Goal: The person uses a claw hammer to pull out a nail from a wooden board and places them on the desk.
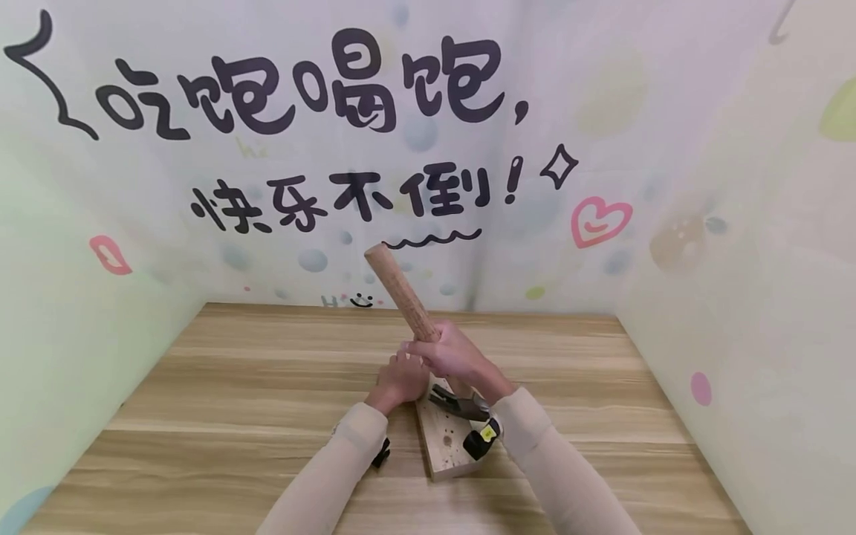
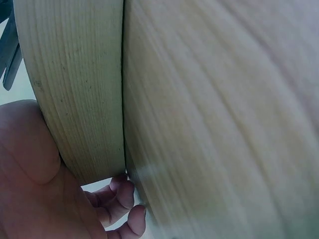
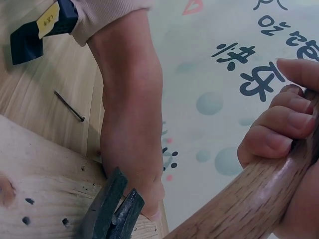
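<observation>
My right hand (image 1: 455, 353) grips the wooden handle of a claw hammer (image 1: 403, 291), whose handle end rises up and away to the left. The dark claw (image 3: 107, 204) hangs low over a wooden board (image 1: 444, 449) pitted with several small holes. My left hand (image 1: 403, 377) holds the far end of that board; in the left wrist view its fingers (image 2: 122, 201) curl at the board's end. Whether the claw touches the board or grips a nail cannot be made out.
On the table beside the board lies a loose nail (image 3: 70, 106), seen in the right wrist view. The wooden tabletop (image 1: 234, 386) is bounded by printed cloth walls (image 1: 321, 260) at the back and both sides.
</observation>
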The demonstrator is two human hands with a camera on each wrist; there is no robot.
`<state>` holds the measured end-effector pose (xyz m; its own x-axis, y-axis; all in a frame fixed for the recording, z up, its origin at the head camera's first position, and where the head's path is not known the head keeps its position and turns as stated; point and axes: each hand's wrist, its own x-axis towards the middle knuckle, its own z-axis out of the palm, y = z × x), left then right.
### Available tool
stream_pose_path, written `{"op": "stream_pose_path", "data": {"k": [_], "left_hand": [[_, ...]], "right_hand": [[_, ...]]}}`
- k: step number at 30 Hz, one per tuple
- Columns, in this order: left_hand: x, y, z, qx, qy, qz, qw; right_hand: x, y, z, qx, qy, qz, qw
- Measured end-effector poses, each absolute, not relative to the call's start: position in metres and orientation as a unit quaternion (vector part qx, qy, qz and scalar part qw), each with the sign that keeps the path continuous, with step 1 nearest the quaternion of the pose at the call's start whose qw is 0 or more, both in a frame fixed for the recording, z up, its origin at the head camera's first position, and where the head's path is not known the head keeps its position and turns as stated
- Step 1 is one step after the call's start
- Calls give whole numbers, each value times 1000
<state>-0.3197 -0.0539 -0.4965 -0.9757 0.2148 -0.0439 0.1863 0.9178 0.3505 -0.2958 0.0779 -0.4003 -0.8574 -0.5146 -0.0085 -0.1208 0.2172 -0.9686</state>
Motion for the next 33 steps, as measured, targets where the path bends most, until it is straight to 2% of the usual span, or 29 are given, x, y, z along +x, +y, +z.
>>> {"op": "stream_pose_path", "data": {"k": [14, 33], "left_hand": [[-316, -54, -495, 105, 977, 180, 38], [-317, -54, -494, 132, 980, 146, 31]], "right_hand": [[-294, 80, -406, -231, 772, -580, 122], [-292, 81, -405, -253, 769, -578, 104]]}}
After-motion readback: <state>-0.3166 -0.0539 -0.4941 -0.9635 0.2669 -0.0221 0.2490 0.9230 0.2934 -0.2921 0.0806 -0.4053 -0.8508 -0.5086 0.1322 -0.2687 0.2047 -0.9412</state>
